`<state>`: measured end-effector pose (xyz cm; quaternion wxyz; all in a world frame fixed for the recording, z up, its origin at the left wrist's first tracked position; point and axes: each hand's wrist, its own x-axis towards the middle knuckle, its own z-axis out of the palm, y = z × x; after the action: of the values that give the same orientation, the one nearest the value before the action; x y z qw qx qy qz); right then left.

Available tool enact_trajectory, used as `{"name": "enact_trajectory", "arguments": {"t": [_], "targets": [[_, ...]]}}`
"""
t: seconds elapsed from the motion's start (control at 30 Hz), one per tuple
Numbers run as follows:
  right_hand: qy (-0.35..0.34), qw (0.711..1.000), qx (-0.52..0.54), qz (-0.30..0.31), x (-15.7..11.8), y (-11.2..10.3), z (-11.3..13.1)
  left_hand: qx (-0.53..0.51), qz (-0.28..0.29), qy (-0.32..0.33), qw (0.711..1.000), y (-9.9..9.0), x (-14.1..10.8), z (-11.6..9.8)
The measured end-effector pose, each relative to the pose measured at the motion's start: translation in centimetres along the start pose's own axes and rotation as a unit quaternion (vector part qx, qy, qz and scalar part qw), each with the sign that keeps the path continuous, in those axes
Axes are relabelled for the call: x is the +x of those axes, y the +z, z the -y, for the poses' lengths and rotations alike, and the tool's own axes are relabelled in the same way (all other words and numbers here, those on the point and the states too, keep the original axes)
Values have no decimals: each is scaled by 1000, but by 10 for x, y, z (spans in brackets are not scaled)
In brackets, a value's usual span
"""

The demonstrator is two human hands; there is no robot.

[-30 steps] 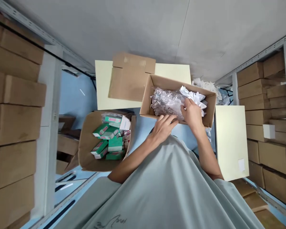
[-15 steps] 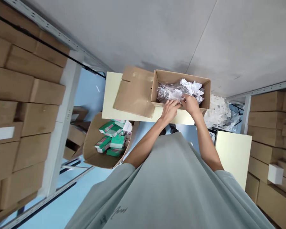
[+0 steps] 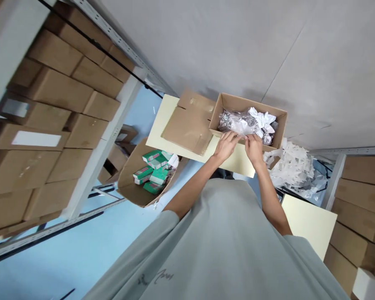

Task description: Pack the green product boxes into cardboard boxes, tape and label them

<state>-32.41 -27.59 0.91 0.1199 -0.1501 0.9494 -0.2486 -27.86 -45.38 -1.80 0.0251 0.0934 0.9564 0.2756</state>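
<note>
An open cardboard box [image 3: 283,127] stands on a pale yellow table [image 3: 156,125] against the wall. Inside lie clear plastic wrap [image 3: 239,123] and crumpled white paper [image 3: 262,121]. Both hands are at the box's near edge. My left hand [image 3: 227,143] has its fingers bent together on the edge of the plastic. Close beside it on the right, my right hand [image 3: 253,146] pinches the same plastic near the box rim. The fingertips of both hands are partly hidden. A flattened cardboard piece [image 3: 187,127] lies left of the box.
A large carton [image 3: 128,189] with several green-and-white boxes [image 3: 158,176] stands at the lower left. Shredded white paper [image 3: 292,164] is heaped at the right, near another yellow surface [image 3: 309,223]. Shelves of brown cartons [image 3: 59,91] line both sides.
The camera view has turned, shifting the box slightly right in view. My hands have moved closer together at the box's near edge, and my right hand has drawn back slightly.
</note>
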Motion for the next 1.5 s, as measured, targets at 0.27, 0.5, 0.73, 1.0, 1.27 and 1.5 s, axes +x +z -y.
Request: {"name": "enact_trajectory", "arguments": {"t": [0.27,0.5,0.73,1.0,1.27,1.5], "targets": [[-85,993,75,-43,-36,10,70,18,-132,-169,977,-37,-136,33],[-273,943,82,171,-51,85,180,38,-237,-368,898,-66,-252,57],[-408,872,18,271,-86,168,304,17,-305,-480,822,-72,-365,88],[-401,850,-47,339,-142,288,438,-62,-375,-534,755,-102,-504,183],[-412,843,-79,338,-156,402,529,-93,-376,-581,716,-121,-624,281],[-438,832,4,341,-119,512,568,-111,-360,-597,708,-112,-651,380]]}}
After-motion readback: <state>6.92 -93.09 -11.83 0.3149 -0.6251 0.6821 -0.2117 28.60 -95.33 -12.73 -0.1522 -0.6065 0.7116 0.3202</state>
